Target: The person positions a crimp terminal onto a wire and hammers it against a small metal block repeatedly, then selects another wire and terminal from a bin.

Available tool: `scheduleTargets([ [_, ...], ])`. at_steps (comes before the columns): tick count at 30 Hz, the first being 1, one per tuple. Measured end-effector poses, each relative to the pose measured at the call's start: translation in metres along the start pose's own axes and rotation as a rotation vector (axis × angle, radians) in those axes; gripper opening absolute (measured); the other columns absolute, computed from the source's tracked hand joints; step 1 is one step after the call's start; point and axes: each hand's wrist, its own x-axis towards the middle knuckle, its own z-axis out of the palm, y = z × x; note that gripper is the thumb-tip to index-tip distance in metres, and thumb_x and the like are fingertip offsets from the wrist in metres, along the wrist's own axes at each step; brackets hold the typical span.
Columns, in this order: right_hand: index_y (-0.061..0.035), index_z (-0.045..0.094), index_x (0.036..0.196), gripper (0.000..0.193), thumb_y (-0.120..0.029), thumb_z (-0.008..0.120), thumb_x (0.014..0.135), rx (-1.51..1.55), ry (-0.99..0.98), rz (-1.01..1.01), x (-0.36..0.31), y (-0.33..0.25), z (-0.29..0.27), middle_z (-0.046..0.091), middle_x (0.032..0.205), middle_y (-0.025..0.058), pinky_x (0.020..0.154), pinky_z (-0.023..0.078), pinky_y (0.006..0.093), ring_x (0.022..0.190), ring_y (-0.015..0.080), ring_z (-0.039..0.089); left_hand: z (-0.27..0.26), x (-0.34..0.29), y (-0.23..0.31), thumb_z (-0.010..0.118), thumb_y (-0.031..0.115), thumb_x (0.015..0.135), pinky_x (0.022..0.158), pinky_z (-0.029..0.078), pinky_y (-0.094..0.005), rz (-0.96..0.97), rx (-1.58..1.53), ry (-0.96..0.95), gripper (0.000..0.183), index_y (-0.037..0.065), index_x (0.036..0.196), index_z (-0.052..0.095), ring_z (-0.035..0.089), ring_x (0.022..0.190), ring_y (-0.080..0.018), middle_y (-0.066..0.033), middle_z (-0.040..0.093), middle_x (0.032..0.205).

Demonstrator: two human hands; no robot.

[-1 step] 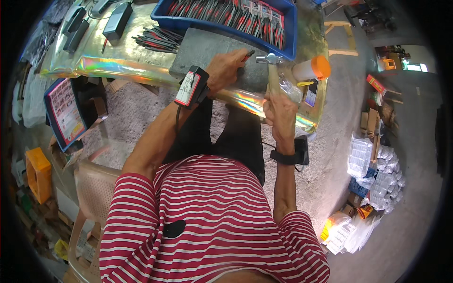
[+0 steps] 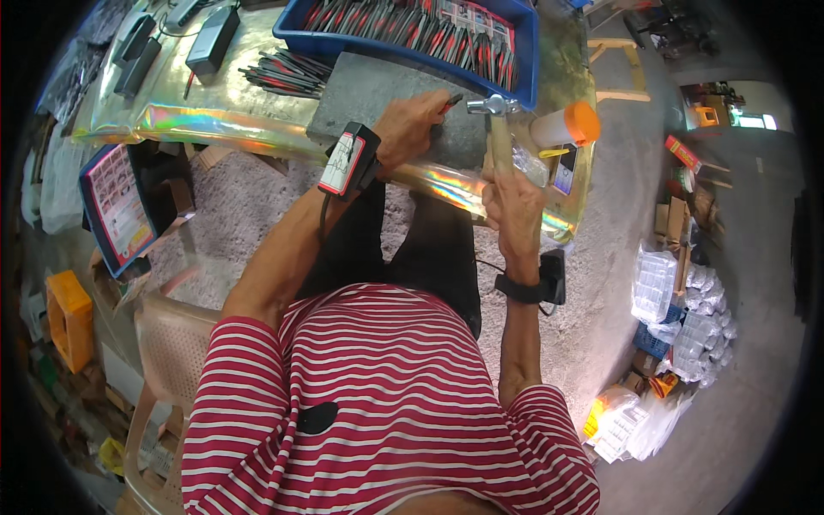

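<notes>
We'd turned the hammer [image 2: 500, 144] slightly, R hand [image 2: 515, 206] clamped on it, L hand [image 2: 410, 124] pinched on a dark pc [image 2: 451, 102] over the slab [image 2: 367, 84], prob. mid-work.

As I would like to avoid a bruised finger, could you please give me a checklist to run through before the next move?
1. Hammer gripped by its handle in the right hand: ok.
2. Black-and-red piece held in the left hand: ok.
3. Grey block beneath the left hand: ok.
4. Hammer head not touching the piece: cannot tell.
5. Space beside the hammer free: not ok; orange-lidded container to its right.
</notes>
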Motion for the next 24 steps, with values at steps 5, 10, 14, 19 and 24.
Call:
scheduleTargets([
  [5, 0.0014, 0.053, 0.078, 0.029, -0.025, 0.047, 0.087, -0.448, 0.018, -0.342, -0.008, -0.031, -0.004, 0.042, 0.053, -0.0008, 0.041, 0.03, 0.0199, 0.047, 0.0046, 0.037, 0.0, -0.002, 0.0, 0.048, -0.008, 0.07, 0.051, 0.041, -0.0379, 0.011, -0.008, -0.013, 0.018, 0.003, 0.081, 0.04, 0.053, 0.063, -0.0351, -0.0157, 0.049, 0.067],
  [10, 0.0, 0.054, 0.082, 0.018, -0.018, 0.05, 0.086, -0.555, 0.11, -0.581, -0.022, -0.058, 0.004, 0.044, 0.06, -0.0026, 0.046, 0.032, 0.0194, 0.054, 0.0047, 0.04, 0.001, -0.004, -0.001, 0.049, -0.007, 0.071, 0.051, 0.042, -0.037, 0.019, 0.017, 0.005, 0.018, 0.003, 0.083, 0.039, 0.053, 0.06, -0.0328, -0.0151, 0.048, 0.066],
  [14, -0.0005, 0.053, 0.085, 0.015, -0.015, 0.052, 0.083, -1.004, 0.116, -0.745, -0.019, -0.059, 0.001, 0.047, 0.059, 0.007, 0.048, 0.036, 0.0259, 0.054, 0.0116, 0.045, 0.001, -0.003, -0.001, 0.049, -0.007, 0.071, 0.05, 0.042, -0.037, 0.027, -0.025, 0.018, 0.018, 0.002, 0.082, 0.039, 0.053, 0.06, -0.0328, -0.0151, 0.048, 0.067],
  [19, -0.0004, 0.054, 0.085, 0.014, -0.014, 0.053, 0.082, -1.014, 0.141, -0.688, -0.022, -0.064, 0.003, 0.05, 0.061, 0.0081, 0.047, 0.037, 0.0269, 0.053, 0.0121, 0.047, 0.002, -0.004, -0.002, 0.049, -0.008, 0.07, 0.051, 0.042, -0.0372, -0.013, -0.009, -0.015, 0.019, 0.002, 0.083, 0.04, 0.053, 0.061, -0.0338, -0.0155, 0.049, 0.068],
  [24, 0.0009, 0.053, 0.083, 0.012, -0.011, 0.052, 0.082, -0.648, 0.336, -0.806, -0.048, -0.085, 0.017, 0.049, 0.061, 0.0008, 0.048, 0.038, 0.024, 0.053, 0.0101, 0.045, 0.001, -0.004, -0.003, 0.05, -0.008, 0.071, 0.051, 0.042, -0.0379, 0.005, -0.033, 0.023, 0.019, 0.002, 0.083, 0.04, 0.053, 0.063, -0.0348, -0.0158, 0.049, 0.068],
])
